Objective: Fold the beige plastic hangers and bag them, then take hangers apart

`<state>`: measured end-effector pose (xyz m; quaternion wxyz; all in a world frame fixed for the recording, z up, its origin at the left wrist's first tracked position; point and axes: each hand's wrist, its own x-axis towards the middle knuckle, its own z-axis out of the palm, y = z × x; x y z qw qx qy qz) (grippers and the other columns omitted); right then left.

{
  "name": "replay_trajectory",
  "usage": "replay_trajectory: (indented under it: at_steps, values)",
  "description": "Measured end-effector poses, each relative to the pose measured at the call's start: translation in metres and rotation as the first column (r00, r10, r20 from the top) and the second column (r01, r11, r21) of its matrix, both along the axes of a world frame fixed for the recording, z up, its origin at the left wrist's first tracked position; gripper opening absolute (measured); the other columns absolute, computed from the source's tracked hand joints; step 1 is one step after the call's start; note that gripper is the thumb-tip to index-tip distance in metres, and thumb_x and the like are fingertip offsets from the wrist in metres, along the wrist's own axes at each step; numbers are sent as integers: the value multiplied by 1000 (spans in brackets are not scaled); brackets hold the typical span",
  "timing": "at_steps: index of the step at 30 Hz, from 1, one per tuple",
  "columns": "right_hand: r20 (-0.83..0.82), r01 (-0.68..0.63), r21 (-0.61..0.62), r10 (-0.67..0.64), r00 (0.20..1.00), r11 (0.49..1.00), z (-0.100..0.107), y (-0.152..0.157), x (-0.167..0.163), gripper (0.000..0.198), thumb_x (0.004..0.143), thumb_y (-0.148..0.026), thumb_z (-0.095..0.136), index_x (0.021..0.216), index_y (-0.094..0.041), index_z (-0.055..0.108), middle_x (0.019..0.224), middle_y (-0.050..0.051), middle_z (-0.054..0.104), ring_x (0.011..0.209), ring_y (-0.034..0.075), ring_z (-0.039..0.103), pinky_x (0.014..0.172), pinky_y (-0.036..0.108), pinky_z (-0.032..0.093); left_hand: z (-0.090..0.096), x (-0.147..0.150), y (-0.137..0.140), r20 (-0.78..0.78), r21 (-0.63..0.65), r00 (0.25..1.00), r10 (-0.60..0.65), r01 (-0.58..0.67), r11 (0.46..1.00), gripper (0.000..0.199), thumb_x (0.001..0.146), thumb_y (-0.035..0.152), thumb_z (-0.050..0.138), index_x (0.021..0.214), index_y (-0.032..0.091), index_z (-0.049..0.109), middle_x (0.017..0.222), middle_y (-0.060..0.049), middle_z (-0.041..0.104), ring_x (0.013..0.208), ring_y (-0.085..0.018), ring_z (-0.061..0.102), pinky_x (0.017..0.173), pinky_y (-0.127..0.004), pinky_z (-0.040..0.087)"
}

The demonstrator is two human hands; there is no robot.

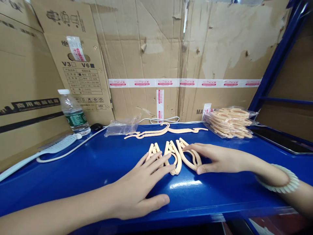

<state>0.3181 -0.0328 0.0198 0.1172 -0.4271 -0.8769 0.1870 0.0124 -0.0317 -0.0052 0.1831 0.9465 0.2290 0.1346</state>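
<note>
Three folded cream plastic folding hangers lie in a row on the blue tabletop. My left hand (139,184) is spread flat, its fingers over the left folded hanger (152,148) and reaching the middle folded hanger (179,163). At the right folded hanger (187,156), my right hand (214,158) has its fingers on the upper side and its thumb at the lower end, gripping it lightly. Behind the row rests an unfolded hanger (156,133) with its arms stretched out and its hook pointing away. The left folded hanger is partly hidden under my fingers.
A clear bag of folded hangers (228,122) sits at the back right, near a dark tablet-like device (281,140). Crumpled clear plastic (122,127), a water bottle (74,114), a white fan-like object (57,147) and cables are at the left. Cardboard (146,49) walls the back.
</note>
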Motion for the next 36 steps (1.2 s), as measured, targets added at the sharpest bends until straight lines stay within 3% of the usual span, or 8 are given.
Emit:
replay_trajectory:
  at_steps: [5,12,16,19,22,25,30,36]
  values:
    - [27,-9,50,7,1000,999,-6,3,-5,65,83,-57,61,135,-21,50,109,9,66,94,25,63,83,37,50,7,2,0,-66,-6,998,11,-11,1000,61,89,49,55,146,35,36,155,-5,32,145,-36,19,116,-62,7]
    - [99,26,163,-43,994,986,-13,6,-10,74,82,-64,57,137,-16,47,113,15,62,96,28,61,85,42,49,2,-2,10,-167,31,985,39,-34,999,64,92,52,47,150,33,25,159,-4,20,146,-35,13,116,-61,5]
    - [85,50,325,-82,993,944,-9,0,-15,67,86,-60,55,135,-15,49,105,14,61,94,29,58,84,44,48,-3,2,9,56,198,995,88,-97,975,51,90,42,53,138,26,47,148,-9,45,138,-33,35,116,-56,13]
    - [-93,58,394,-23,995,917,-8,-13,-28,42,93,-44,53,124,-16,55,97,9,60,87,21,57,78,35,48,-4,6,5,197,430,980,-17,-71,900,20,92,29,50,105,22,64,104,-8,70,102,-24,61,107,-47,31]
    - [-277,-17,367,127,952,930,-13,-27,-48,21,93,-32,57,107,-17,60,82,3,58,74,14,54,68,26,46,-5,9,0,193,668,959,-206,25,744,23,93,20,46,76,18,60,68,-1,65,64,-16,56,85,-38,44]
    - [-405,-104,306,228,886,946,-19,-38,-69,8,88,-23,63,91,-15,63,72,1,59,65,10,53,61,22,45,-6,10,-3,155,788,943,-294,61,612,31,93,19,47,63,16,56,57,0,57,54,-14,48,70,-35,44]
    - [-539,-199,169,260,801,965,-23,-48,-87,4,81,-12,62,83,-13,65,71,2,66,58,9,56,56,21,48,-3,9,-7,147,824,928,-344,77,561,38,95,20,44,60,16,57,53,0,55,51,-14,47,65,-34,45]
    - [-558,-172,120,210,803,978,-27,-51,-86,7,77,-11,63,81,-12,69,69,3,69,56,10,58,56,22,50,-1,9,-10,158,830,915,-371,81,552,39,96,20,44,60,15,58,55,-1,60,52,-13,50,68,-35,46]
